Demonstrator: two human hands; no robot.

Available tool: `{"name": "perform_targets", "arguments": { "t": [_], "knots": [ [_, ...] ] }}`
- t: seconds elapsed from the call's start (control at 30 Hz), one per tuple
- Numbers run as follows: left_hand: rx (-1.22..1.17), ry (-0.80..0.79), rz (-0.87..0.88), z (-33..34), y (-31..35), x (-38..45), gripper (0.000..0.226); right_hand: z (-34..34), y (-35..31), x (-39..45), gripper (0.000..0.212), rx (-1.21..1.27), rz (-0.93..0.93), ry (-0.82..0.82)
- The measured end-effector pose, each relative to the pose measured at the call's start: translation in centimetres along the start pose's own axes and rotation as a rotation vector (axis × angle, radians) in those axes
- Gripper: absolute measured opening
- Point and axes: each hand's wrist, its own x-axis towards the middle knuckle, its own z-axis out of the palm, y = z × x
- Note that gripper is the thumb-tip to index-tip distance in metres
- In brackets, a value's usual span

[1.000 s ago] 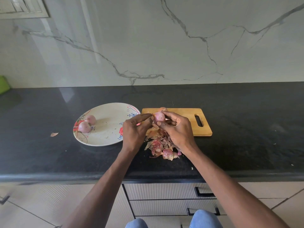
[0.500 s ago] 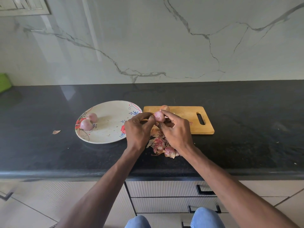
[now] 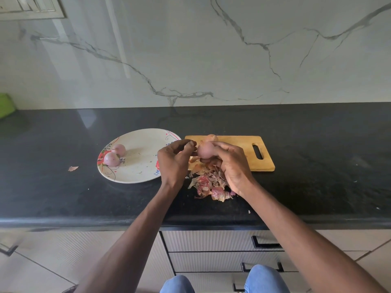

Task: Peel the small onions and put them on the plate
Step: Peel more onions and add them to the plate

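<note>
Two peeled onions (image 3: 115, 155) sit on the plate (image 3: 143, 176), while the right hand (image 3: 230, 163) grips a third onion (image 3: 204, 152) and the left hand (image 3: 174, 160) pinches its skin.

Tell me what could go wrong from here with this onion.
The onion is pinched in the right hand above the peel pile; if it slips it could land in the scraps. Peel pulled by the left hand, beside the plate, might fall among the peeled onions.
</note>
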Motion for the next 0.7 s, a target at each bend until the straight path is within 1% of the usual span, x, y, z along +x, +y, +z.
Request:
{"name": "perform_targets", "arguments": {
  "t": [0.07, 0.1, 0.2, 0.33, 0.4, 0.5, 0.7],
  "knots": [
    [-0.086, -0.02, -0.036, -0.2, -0.1, 0.1, 0.01, 0.0, -0.2, 0.1, 0.013, 0.073, 0.028, 0.006],
    [-0.106, -0.028, -0.047, -0.2, -0.1, 0.1, 0.011, -0.1, -0.3, 0.1, 0.013, 0.094, 0.032, 0.012],
    [-0.097, -0.077, -0.041, -0.3, -0.4, 0.2, 0.015, -0.3, -0.4, 0.2, 0.009, 0.096, 0.027, 0.026],
    [-0.051, -0.163, -0.005, -0.4, -0.4, 0.1, 0.011, -0.2, -0.2, 0.1, 0.007, 0.057, 0.01, 0.028],
    [0.002, -0.191, 0.039, -0.3, -0.2, 0.0, 0.016, -0.2, -0.2, 0.0, 0.006, 0.019, 0.0, 0.035],
    [0.108, -0.189, 0.105, -0.3, -0.4, 0.1, 0.023, -0.2, 0.0, 0.1, 0.007, -0.047, -0.018, 0.055],
    [0.26, -0.155, 0.239, -0.7, -1.1, 0.2, 0.014, -0.2, 0.1, 0.0, 0.011, -0.159, -0.055, 0.065]
  ]
}}
